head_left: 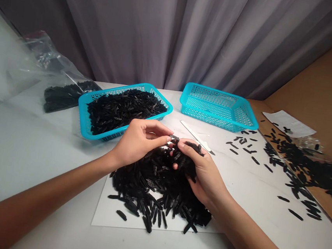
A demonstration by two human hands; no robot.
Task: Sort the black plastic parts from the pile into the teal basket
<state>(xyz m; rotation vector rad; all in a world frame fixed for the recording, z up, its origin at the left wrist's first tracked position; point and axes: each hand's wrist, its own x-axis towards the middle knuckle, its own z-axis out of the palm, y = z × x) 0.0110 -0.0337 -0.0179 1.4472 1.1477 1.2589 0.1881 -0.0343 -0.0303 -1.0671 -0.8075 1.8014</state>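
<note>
Matt black plastic pieces (160, 186), perforated glossy turquoise plastic baskets (219, 106), white paper sheet (107, 211).

White table (34, 155) bears baskets (81, 121), paper (107, 213), black pieces (255, 160).

Black clips (160, 186), turquoise latticed baskets (219, 106), white sheet (107, 211)

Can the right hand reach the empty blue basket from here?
Probably yes: the empty basket sits just beyond the right hand, only a flat white strip between, though it grips black pieces.
</note>
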